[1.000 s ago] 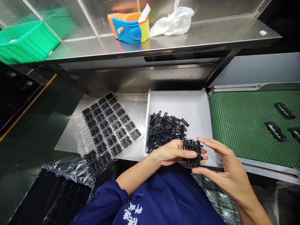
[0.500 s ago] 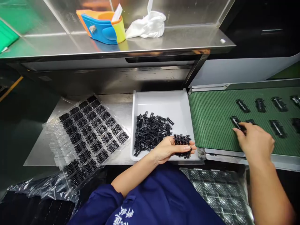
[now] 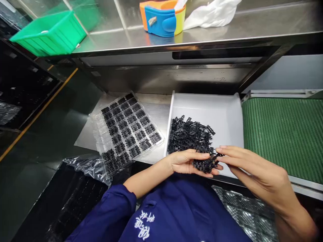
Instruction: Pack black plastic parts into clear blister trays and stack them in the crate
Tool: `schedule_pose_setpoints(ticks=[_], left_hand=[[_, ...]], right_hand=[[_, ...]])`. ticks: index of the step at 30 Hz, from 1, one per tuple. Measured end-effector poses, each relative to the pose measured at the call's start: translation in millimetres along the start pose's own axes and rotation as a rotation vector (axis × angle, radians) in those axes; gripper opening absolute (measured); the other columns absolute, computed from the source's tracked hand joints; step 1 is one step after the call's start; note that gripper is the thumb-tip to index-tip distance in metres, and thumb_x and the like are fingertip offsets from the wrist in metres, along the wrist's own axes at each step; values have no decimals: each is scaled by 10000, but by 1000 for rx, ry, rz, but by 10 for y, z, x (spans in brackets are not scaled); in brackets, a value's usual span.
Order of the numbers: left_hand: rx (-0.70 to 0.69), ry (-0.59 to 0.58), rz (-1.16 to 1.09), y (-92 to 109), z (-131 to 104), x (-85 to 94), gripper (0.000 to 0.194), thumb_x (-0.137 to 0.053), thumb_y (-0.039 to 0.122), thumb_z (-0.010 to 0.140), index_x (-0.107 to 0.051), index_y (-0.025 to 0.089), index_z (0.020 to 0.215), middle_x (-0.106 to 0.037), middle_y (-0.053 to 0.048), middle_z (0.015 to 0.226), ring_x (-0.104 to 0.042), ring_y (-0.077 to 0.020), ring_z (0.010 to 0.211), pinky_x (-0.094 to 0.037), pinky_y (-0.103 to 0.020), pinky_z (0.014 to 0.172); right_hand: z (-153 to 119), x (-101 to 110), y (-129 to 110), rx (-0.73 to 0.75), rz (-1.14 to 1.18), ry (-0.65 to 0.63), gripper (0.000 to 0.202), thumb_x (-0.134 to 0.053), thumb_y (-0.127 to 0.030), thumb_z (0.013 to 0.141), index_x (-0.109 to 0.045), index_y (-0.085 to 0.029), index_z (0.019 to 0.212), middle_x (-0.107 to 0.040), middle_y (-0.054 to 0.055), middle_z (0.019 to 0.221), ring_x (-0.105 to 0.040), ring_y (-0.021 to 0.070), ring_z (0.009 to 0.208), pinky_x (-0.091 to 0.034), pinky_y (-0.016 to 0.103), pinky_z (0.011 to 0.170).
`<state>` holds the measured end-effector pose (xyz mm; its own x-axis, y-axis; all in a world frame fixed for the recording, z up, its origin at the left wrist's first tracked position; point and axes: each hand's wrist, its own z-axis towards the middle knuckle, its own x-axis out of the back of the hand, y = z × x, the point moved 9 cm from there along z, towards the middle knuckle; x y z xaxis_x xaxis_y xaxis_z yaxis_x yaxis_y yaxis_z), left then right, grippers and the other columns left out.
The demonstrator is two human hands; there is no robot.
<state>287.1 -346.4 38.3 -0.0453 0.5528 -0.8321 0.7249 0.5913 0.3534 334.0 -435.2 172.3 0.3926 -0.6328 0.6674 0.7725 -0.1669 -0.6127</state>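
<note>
My left hand (image 3: 188, 161) is closed around a stack of small black plastic parts (image 3: 202, 164), held over the front edge of the white tray (image 3: 229, 117). My right hand (image 3: 252, 168) has come up against the right end of that stack, its fingertips pinching one black plastic part (image 3: 219, 155). Inside the tray, a loose heap of the same black parts (image 3: 188, 134) fills the left and front portion. To the left lies a clear blister tray (image 3: 133, 124), its compartments filled with rows of black parts.
The green conveyor belt (image 3: 282, 134) runs off to the right. Along the back, a steel shelf (image 3: 113, 42) carries a green bin (image 3: 50, 35), a blue-orange holder (image 3: 161, 22) and a white cloth (image 3: 214, 15). Clear plastic trays (image 3: 247, 211) lie below, near my right arm.
My right hand has left the belt and moved left to the stack in my left hand, bringing a black part. The view has swung left, so the belt's parts are out of sight.
</note>
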Motion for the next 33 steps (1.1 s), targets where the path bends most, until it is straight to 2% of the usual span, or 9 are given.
schedule_pose_setpoints(ticks=[4,7,9,14,17,20,24,27,33], left_hand=[[-151,69,-33,44,-158,98,404,-824,328,726,-728,119,1058,-748,-137,1021,-734,-197,856,-559,-349,846],[-262,181,42,120,-290,208,537,-904,345,616,-731,128,1075,-753,-105,998,-733,-195,852,-549,-344,870],[-308,224,69,162,-364,254,545,-918,357,591,-742,122,1050,-756,-96,978,-729,-186,861,-540,-318,880],[-253,144,-52,83,-359,260,465,-869,334,662,-744,116,1053,-747,-114,1013,-709,-171,812,-567,-337,818],[-213,107,-107,27,-330,241,429,-839,319,700,-739,115,1064,-745,-134,1025,-704,-185,816,-572,-360,813],[-224,133,-55,51,-347,231,496,-897,337,619,-742,117,1036,-748,-120,994,-688,-170,781,-565,-341,783],[-231,186,102,117,-353,207,542,-945,388,529,-757,127,965,-752,-79,928,-682,-143,775,-534,-280,775],[-244,183,115,140,-284,177,545,-947,378,529,-759,123,973,-758,-86,941,-692,-152,788,-538,-280,786],[-189,-7,37,46,-31,-54,630,-926,436,561,-743,126,1077,-752,-148,1051,-722,-180,780,-577,-293,738]], right_hand=[[44,-223,-67,12,-37,-25,371,-658,-165,890,-668,-310,1231,-666,16,1336,-643,250,1219,-523,439,1090],[62,-341,-129,-15,-79,-35,296,-728,-291,866,-670,-284,1156,-677,48,1304,-652,268,1198,-527,449,1076],[61,-399,-132,-58,-67,-14,312,-759,-302,844,-655,-280,1137,-686,54,1257,-658,257,1174,-527,435,1072],[-53,-496,42,-202,344,179,573,-771,-213,806,-541,-303,1323,-618,79,1289,-613,267,1240,-525,452,1070],[-128,-548,101,-220,386,189,670,-749,-184,814,-489,-309,1418,-573,91,1309,-596,272,1255,-510,459,1082],[-124,-524,30,-174,150,83,742,-745,-200,817,-447,-314,1487,-564,96,1298,-591,278,1226,-512,464,1078],[-73,-409,-119,-71,-93,-6,655,-709,-238,852,-491,-337,1463,-491,105,1424,-593,286,1221,-537,463,1036],[-114,-346,-110,-62,-89,-9,648,-698,-211,863,-487,-329,1464,-488,90,1488,-589,279,1255,-519,448,1063],[-392,-214,164,-156,106,103,759,-735,-199,830,-416,-335,1505,-557,75,1435,-512,292,1347,-420,530,1150]])
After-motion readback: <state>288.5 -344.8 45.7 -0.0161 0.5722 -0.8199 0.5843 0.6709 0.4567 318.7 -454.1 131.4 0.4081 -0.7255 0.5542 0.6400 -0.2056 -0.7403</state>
